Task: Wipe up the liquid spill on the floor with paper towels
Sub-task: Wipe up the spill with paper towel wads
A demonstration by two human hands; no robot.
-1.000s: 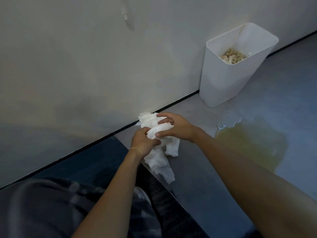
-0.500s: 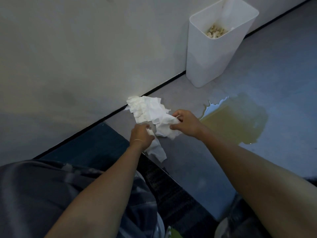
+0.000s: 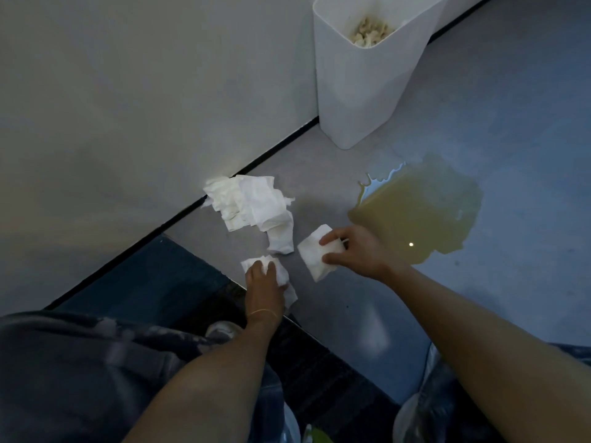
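A yellowish liquid spill [image 3: 419, 212] spreads over the grey floor at centre right. My right hand [image 3: 355, 251] pinches a folded white paper towel [image 3: 315, 254] just left of the spill, apart from it. My left hand [image 3: 263, 282] grips a second crumpled paper towel piece [image 3: 281, 274] near the floor. A loose heap of white paper towels [image 3: 252, 203] lies on the floor against the wall's black baseboard, above both hands.
A white plastic bin [image 3: 355, 84] holding crumpled yellowed paper stands against the wall beyond the spill. A dark mat [image 3: 153, 282] and my knees fill the lower left. A black baseboard runs along the grey wall.
The towel piece came apart from the heap: my right hand carried one piece rightward toward the spill, my left hand lowered with another. The view tilted down, closer to the floor.
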